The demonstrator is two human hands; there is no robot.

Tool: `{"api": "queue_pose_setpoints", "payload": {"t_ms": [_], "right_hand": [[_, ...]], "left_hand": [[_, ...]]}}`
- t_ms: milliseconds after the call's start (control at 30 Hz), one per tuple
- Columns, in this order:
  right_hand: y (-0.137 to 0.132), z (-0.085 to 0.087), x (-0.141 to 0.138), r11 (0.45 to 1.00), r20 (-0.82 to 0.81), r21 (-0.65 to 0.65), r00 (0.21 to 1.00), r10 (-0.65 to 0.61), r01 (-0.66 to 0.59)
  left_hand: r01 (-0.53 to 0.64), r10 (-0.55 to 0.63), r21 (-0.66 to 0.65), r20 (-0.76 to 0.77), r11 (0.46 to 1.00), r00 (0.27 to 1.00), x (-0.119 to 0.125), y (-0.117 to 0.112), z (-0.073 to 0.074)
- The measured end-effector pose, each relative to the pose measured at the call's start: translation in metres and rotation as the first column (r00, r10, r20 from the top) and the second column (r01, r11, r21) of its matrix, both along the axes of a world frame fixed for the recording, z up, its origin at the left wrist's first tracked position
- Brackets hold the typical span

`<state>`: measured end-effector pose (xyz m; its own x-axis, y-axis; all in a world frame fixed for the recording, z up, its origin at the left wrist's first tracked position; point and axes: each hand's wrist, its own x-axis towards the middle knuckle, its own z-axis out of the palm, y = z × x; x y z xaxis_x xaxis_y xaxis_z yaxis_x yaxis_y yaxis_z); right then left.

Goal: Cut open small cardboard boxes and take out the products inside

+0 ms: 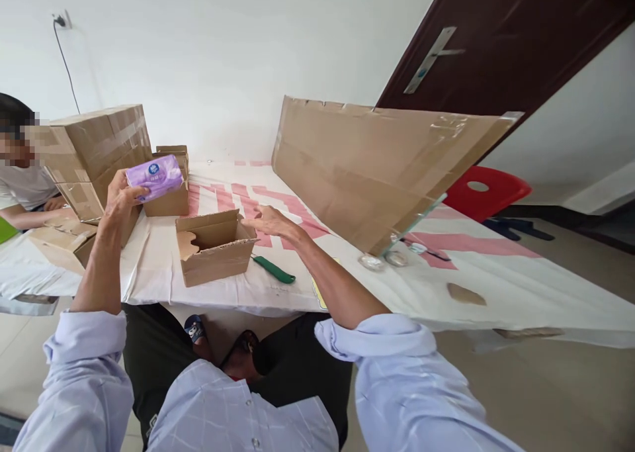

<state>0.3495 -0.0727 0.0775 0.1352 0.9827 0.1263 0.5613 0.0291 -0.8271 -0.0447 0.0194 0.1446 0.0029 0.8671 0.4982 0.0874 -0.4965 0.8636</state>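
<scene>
A purple soft pack of tissues (155, 178) is gripped in my left hand (125, 194), raised in front of a taller cardboard box (169, 204). Below and to the right of it, a small open-topped cardboard box (215, 260) stands on the table with a torn notch in its left side. My right hand (272, 222) is at that box's right rear corner, fingers apart and holding nothing. Whether its fingertips touch the rim is hard to tell. A green-handled tool (274, 270) lies just right of the box, its tip partly hidden.
Large taped cartons (99, 141) are stacked at the left, beside a seated person (24, 180). A big cardboard sheet (367, 167) leans across the right. Rolls of clear tape (371, 261), glasses (426, 249) and a cardboard scrap (465, 294) lie on the white-and-pink tablecloth (496, 273).
</scene>
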Motion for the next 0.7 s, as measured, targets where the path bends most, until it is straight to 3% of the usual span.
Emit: {"api": "queue_pose_setpoints", "payload": {"t_ms": [133,367,533,700], "right_hand": [[-0.001,-0.02,-0.003,0.98,-0.17,-0.171,0.983,0.073,-0.102],[-0.014,-0.036,-0.007,0.982,-0.207,-0.167,0.977,0.049,-0.085],[-0.03,-0.034,-0.014,0.983,-0.219,-0.149,0.973,0.075,-0.109],[-0.045,-0.039,-0.023,0.994,-0.171,0.006,0.979,0.112,-0.113]], "left_hand": [[-0.121,0.119,-0.008,-0.132,0.993,0.984,-0.018,0.017,-0.043],[-0.147,0.122,-0.047,-0.345,0.988,0.931,-0.009,0.029,-0.105],[-0.184,0.144,-0.058,-0.417,0.981,0.898,0.002,0.03,-0.134],[-0.24,0.192,-0.063,-0.42,0.969,0.887,0.0,0.031,-0.144]]}}
